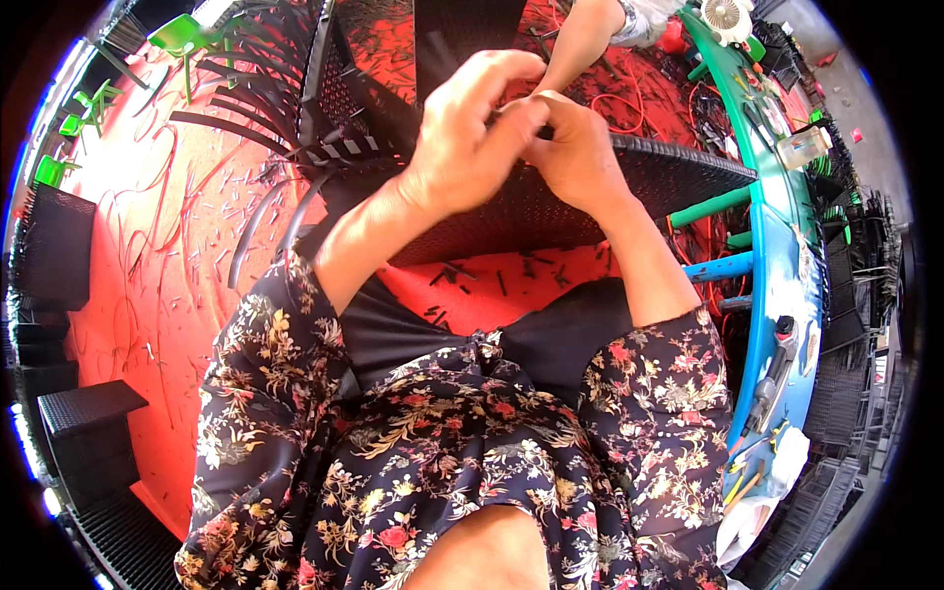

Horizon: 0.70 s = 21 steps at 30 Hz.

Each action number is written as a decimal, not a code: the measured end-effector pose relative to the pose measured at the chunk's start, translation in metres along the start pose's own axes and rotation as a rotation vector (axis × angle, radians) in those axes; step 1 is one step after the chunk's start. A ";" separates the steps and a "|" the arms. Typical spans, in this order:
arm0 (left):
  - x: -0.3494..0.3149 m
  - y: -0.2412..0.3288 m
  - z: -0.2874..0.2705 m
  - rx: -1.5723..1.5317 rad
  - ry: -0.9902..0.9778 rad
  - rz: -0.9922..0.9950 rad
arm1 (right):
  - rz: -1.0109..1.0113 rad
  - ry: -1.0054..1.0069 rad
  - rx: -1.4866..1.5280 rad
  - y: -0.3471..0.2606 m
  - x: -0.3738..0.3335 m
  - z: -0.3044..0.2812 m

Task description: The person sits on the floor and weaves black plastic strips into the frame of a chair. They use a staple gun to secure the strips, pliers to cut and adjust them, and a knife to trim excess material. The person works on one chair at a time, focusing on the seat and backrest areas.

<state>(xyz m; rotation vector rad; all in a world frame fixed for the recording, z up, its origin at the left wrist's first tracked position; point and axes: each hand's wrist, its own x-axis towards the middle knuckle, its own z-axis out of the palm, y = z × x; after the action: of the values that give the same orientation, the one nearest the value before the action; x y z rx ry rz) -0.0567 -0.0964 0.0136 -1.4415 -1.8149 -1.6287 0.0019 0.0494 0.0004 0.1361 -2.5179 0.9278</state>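
Observation:
Just above a black woven wicker panel, my two hands meet at the top middle. My left hand has its fingers bent over and its thumb pressed toward the right hand. The fingers of my right hand are curled in a pinch beside it. A small dark bit shows between the thumbs, but what they hold is too hidden to name. Left of my left wrist, many loose black flat strips fan out from a part-woven wicker piece.
At the right runs a green and blue table with a clear jar, a black power tool and a white fan. Another person's arm reaches in at the top. Strip scraps litter the red floor; green stools stand far left.

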 end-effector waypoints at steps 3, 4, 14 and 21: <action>-0.009 0.017 0.007 -0.026 0.053 0.426 | 0.064 0.051 0.273 0.002 -0.014 -0.004; -0.016 0.019 0.008 -0.044 0.055 0.462 | 0.072 0.053 0.427 0.012 -0.021 0.003; -0.024 -0.029 0.005 0.452 -0.519 -0.130 | 0.027 0.314 0.640 0.012 -0.050 0.020; -0.032 -0.008 0.001 0.537 -0.576 -0.231 | 0.121 0.382 0.750 -0.014 -0.056 0.017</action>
<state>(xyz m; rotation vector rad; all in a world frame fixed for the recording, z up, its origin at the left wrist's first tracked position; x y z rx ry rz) -0.0485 -0.1095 -0.0151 -1.5674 -2.5518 -0.7161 0.0485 0.0246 -0.0274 0.0291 -1.7477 1.7223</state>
